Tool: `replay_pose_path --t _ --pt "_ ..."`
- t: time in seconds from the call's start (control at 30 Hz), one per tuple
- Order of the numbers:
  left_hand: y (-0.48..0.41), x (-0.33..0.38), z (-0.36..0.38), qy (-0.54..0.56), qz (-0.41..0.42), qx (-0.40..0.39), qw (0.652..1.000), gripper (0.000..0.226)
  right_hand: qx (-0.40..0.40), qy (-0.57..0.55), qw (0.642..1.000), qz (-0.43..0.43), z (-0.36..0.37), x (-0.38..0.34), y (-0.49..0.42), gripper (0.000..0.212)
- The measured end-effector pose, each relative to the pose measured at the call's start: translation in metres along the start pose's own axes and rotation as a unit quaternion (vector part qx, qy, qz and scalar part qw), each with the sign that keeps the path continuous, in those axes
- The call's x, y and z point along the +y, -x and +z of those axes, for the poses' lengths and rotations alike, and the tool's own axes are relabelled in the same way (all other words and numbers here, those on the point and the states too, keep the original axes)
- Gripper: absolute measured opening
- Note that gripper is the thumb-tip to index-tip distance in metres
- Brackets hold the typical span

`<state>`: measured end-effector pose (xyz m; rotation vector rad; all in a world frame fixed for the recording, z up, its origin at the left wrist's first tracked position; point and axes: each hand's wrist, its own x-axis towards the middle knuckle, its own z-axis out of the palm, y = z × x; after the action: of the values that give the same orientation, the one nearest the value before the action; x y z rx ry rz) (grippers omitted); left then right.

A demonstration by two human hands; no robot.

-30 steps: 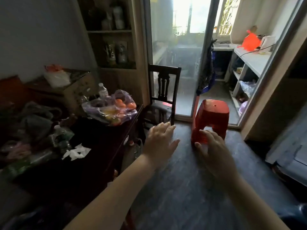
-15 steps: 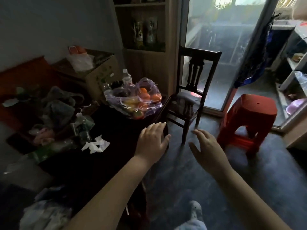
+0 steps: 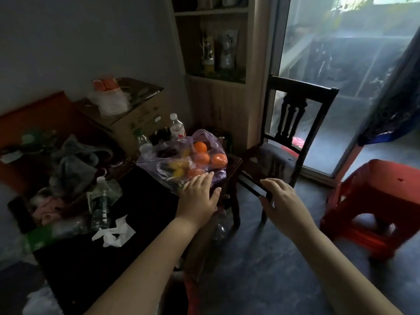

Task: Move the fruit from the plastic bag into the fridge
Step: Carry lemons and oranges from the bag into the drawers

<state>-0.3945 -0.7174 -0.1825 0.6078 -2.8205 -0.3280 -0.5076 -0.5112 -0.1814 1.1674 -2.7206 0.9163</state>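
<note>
Both hands have advanced toward the table corner since the earlier frames, and the view has closed in on the bag, which now sits larger and nearer the centre.

Bag (image 3: 181, 160): thin, translucent, purple-tinted plastic, crumpled, with its handles standing up at the far end. It lies on the near-right corner of the dark table (image 3: 141, 214), just beside the chair (image 3: 293, 123). Through the film, orange fruit (image 3: 218, 160) shows in a cluster on the right side; one orange piece sits higher than the others, near the bag mouth. Yellow fruit (image 3: 176, 168) lies lower and to the left inside the bag. All fruit is inside the bag.

Left hand (image 3: 197, 196): palm down, fingers extended and close together, thumb out to the right. The fingertips overlap the near edge of the bag; actual contact cannot be confirmed. The hand is empty and spread flat, holding nothing.

Right hand (image 3: 281, 203): palm down, fingers loosely extended and slightly curved, raised over the floor in front of the chair seat, well apart from the bag. It is empty, with the fingers relaxed and parted.

Both forearms extend from the lower edge of the view, roughly parallel, the left over the table edge and the right over the floor.

A water bottle (image 3: 177, 127) stands behind the bag. A red stool (image 3: 375, 201) stands on the floor at right.
</note>
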Motion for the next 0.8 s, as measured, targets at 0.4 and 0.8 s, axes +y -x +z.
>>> replay_pose_path --t 0.4,0.8 --pt "-0.048 -0.055 0.027 -0.017 -0.105 -0.009 0.994 0.055 -0.120 -0.011 0.990 -0.079 0.069 0.011 -0.103 0.046" --pt "-0.148 -0.170 0.043 -0.039 -0.116 -0.046 0.991 0.057 -0.191 0.020 0.971 -0.146 0.158 -0.033 -0.234 0.045"
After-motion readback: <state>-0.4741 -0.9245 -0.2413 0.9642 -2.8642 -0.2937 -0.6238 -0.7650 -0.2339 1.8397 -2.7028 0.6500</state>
